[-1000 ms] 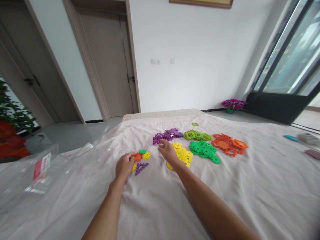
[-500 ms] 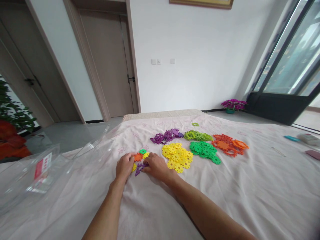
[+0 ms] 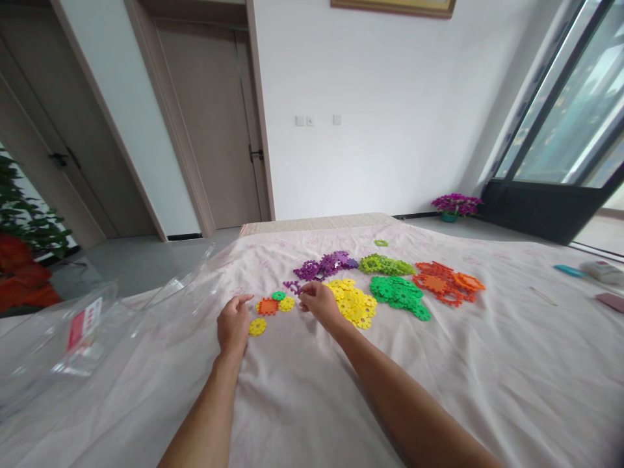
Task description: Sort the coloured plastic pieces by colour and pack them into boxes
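My right hand (image 3: 318, 304) pinches a purple toothed plastic piece (image 3: 292, 286) just short of the purple pile (image 3: 324, 264). My left hand (image 3: 234, 324) rests on the cloth with its forefinger stretched out and holds nothing; some of its fingers are hidden. Between the hands lie an orange square toothed piece (image 3: 268, 306), a small green disc (image 3: 278, 296) and a yellow disc (image 3: 286, 304). Another yellow disc (image 3: 257, 326) lies close beside my left hand. The pile of yellow notched discs (image 3: 355, 304) is partly covered by my right hand.
Farther right are piles of lime pieces (image 3: 385, 264), green discs (image 3: 397, 294) and orange pieces (image 3: 448, 283). A clear plastic bag (image 3: 82, 338) lies at left on the pale cloth (image 3: 292, 403). A blue object (image 3: 569, 270) sits near the right edge.
My right hand has moved right and away from me, carrying the purple piece out of the small group. My left hand has drawn slightly left, off the orange piece and yellow disc.
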Action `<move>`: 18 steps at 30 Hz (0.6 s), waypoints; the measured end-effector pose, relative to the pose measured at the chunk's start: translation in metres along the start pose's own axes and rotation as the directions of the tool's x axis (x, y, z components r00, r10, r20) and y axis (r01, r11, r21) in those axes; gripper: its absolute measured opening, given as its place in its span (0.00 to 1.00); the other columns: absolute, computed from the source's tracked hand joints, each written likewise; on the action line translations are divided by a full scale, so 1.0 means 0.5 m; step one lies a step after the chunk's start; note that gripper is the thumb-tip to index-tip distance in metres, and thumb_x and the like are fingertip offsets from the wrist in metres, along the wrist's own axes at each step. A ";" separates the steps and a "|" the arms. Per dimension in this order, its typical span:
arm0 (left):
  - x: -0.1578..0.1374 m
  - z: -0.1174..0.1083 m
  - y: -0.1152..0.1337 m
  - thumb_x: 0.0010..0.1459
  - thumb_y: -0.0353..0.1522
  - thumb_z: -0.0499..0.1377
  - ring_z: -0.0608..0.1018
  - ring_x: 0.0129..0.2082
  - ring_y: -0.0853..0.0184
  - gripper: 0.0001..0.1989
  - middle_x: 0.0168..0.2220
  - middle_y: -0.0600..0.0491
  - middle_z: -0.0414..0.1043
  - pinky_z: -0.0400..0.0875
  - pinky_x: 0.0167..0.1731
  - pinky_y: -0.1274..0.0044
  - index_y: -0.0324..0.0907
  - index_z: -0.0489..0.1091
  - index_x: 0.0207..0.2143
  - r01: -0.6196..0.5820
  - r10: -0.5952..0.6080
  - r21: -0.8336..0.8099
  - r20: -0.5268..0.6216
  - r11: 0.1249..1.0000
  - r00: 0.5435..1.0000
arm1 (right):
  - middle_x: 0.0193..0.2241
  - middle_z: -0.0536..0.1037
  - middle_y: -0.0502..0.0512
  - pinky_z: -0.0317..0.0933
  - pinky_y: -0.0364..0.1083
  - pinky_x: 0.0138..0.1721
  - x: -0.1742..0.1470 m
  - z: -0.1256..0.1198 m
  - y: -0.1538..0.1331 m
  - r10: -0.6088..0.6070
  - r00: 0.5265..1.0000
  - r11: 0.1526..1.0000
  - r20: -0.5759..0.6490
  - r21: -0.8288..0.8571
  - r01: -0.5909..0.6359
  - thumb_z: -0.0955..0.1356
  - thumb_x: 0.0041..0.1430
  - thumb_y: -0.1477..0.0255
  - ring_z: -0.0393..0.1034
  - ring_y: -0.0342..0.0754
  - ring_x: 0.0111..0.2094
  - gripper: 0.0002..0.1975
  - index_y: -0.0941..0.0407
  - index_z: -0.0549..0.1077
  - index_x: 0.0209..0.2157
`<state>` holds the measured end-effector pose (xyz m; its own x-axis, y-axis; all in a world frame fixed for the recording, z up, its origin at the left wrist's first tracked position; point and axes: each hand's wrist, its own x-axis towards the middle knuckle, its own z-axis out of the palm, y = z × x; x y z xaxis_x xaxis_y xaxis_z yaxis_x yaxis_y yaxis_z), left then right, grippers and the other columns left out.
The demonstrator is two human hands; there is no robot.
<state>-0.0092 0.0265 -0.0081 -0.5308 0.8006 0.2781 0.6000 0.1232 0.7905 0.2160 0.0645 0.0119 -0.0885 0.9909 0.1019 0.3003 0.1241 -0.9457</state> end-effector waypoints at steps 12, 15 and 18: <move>-0.001 -0.002 0.004 0.56 0.31 0.51 0.78 0.39 0.62 0.17 0.41 0.55 0.80 0.67 0.36 0.75 0.52 0.77 0.42 0.024 -0.033 0.091 0.096 0.996 0.995 | 0.45 0.77 0.56 0.59 0.45 0.50 -0.050 0.026 -0.017 -0.332 0.919 0.731 0.213 -0.558 0.393 0.65 0.59 0.73 0.68 0.49 0.47 0.15 0.55 0.74 0.47; -0.001 -0.004 0.002 0.57 0.31 0.51 0.78 0.40 0.62 0.16 0.43 0.56 0.79 0.67 0.37 0.75 0.53 0.76 0.42 0.000 -0.010 0.081 0.115 0.997 0.993 | 0.49 0.75 0.57 0.56 0.47 0.52 -0.069 0.039 -0.039 -0.358 0.871 0.597 0.338 -0.634 0.491 0.64 0.62 0.70 0.63 0.51 0.52 0.14 0.55 0.72 0.49; -0.001 -0.003 0.001 0.57 0.31 0.51 0.78 0.40 0.62 0.17 0.43 0.56 0.79 0.67 0.36 0.76 0.52 0.77 0.41 -0.002 -0.008 0.084 0.113 0.996 0.994 | 0.47 0.75 0.57 0.55 0.47 0.50 -0.070 0.043 -0.049 -0.302 0.871 0.533 0.388 -0.688 0.492 0.64 0.63 0.68 0.64 0.51 0.50 0.11 0.55 0.73 0.45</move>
<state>-0.0095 0.0254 -0.0070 -0.4642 0.8609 0.2082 0.6493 0.1709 0.7410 0.1912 0.0258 0.0247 -0.5365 0.8045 0.2547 0.7702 0.5902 -0.2418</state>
